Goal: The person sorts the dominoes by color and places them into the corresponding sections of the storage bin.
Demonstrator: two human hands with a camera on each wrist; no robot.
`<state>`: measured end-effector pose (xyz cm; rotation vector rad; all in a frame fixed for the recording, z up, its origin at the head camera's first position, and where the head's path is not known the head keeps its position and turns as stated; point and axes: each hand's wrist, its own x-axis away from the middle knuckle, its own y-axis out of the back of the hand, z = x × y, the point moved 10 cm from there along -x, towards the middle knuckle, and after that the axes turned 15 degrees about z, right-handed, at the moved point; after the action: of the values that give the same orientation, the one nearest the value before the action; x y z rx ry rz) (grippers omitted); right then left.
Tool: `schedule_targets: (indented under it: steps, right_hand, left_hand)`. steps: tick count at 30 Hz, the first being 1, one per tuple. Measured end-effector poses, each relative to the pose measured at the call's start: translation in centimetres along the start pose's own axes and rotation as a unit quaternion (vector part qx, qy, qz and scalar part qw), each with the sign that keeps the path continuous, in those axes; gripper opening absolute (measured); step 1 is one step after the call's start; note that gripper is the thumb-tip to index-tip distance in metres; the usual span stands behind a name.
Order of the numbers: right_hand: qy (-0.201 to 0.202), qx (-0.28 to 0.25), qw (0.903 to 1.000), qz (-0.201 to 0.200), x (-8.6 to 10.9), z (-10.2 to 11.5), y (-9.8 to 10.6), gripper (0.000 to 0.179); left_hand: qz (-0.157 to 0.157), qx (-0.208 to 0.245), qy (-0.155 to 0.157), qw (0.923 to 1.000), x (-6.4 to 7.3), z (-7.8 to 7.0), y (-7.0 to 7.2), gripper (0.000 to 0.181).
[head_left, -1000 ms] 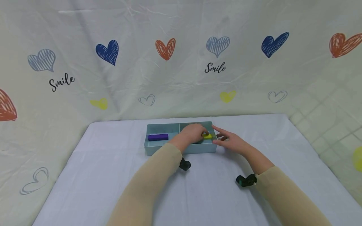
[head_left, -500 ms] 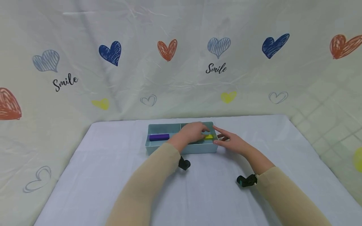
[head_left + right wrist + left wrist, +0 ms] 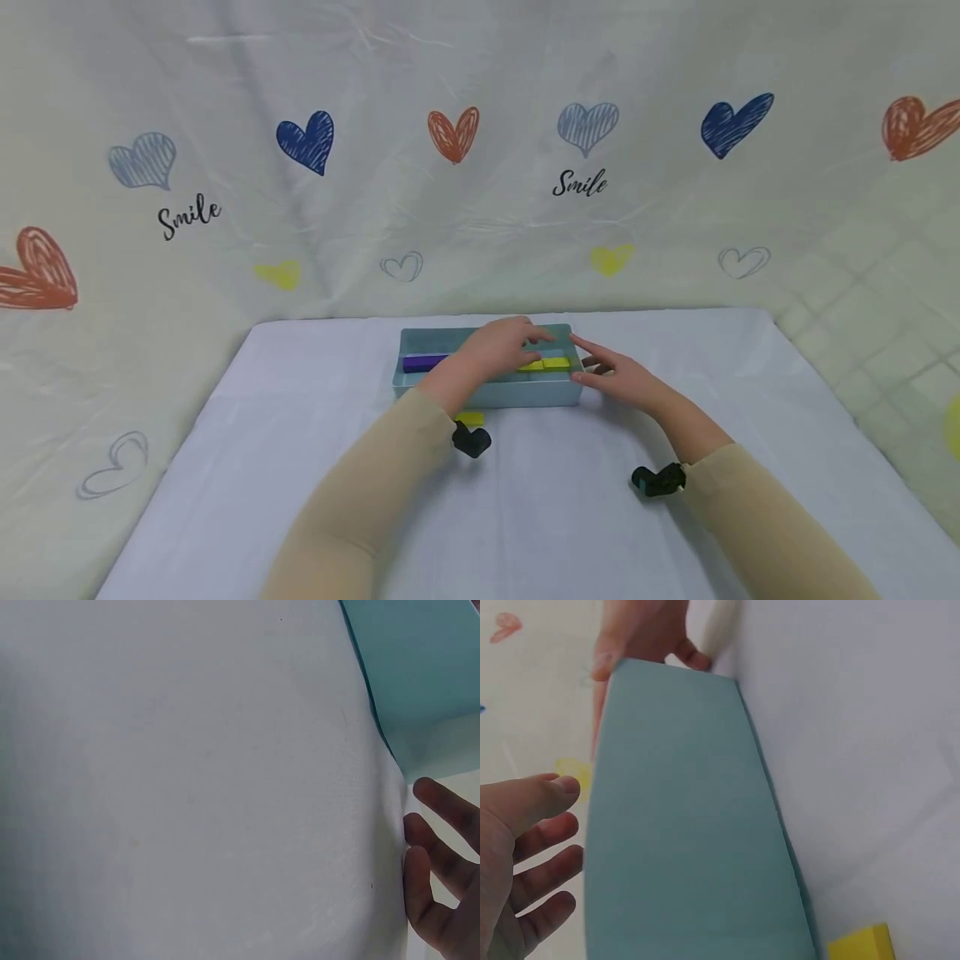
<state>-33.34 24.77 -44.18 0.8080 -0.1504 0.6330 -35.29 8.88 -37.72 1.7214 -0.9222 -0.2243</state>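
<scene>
A pale blue-green box (image 3: 532,393) stands on the table, its inner divider hidden by my left hand. Inside on the left lies a purple block (image 3: 423,363), partly covered by my left wrist. Two yellow blocks (image 3: 557,364) lie end to end on the right side. My left hand (image 3: 498,343) hovers over the box, fingers loosely bent and apart, holding nothing visible. Another yellow block (image 3: 470,419) rests on the tablecloth before the box, partly hidden by the left wrist camera. My right hand (image 3: 618,377) spans the box's right end, fingers spread, fingertips at its corners.
A white cloth (image 3: 555,500) covers the table. Behind it hangs a pale curtain (image 3: 502,208) printed with hearts and words. Black cameras (image 3: 658,481) are strapped to both wrists.
My left hand has let go of a yellow block and drawn back leftward, showing two yellow blocks in the box and another on the table. The right hand stays at the box's end.
</scene>
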Motion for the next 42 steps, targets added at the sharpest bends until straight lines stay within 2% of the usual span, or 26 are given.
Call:
schedule_targets:
  steps: [7, 12, 18, 27, 31, 35, 42]
  right_hand:
    - [-0.003, 0.006, 1.0000, 0.003, -0.4, -0.2, -0.1, 0.078]
    - [0.000, 0.007, 1.0000, 0.003, -0.3, 0.1, -0.1, 0.078]
    - [0.006, 0.004, 1.0000, 0.004, -0.2, 0.3, -0.2, 0.077]
    - [0.009, 0.006, 0.9999, 0.003, -0.3, 0.0, -0.1, 0.079]
    - [0.007, 0.004, 1.0000, 0.001, -0.2, -0.1, 0.0, 0.078]
    - [0.008, 0.003, 1.0000, 0.001, -0.2, -0.1, 0.0, 0.077]
    - [0.007, 0.001, 1.0000, 0.003, -0.4, -0.3, -0.2, 0.078]
  left_hand:
    - [-0.028, 0.005, 0.000, 0.9996, 3.4, 0.7, 0.8, 0.040]
    - [-0.029, 0.000, -0.004, 0.9996, 6.1, 1.2, 1.1, 0.042]
    - [-0.029, -0.010, -0.009, 0.9995, 9.4, 1.9, 0.7, 0.040]
    - [-0.068, 0.017, 0.005, 0.9975, 14.3, 3.8, 0.0, 0.035]
    - [-0.069, 0.012, 0.013, 0.9975, 15.4, 4.3, -0.4, 0.034]
    - [-0.056, 0.015, 0.022, 0.9981, 16.0, 4.4, -1.0, 0.034]
    - [-0.026, 0.048, 0.032, 0.9980, 15.9, 5.1, -3.0, 0.036]
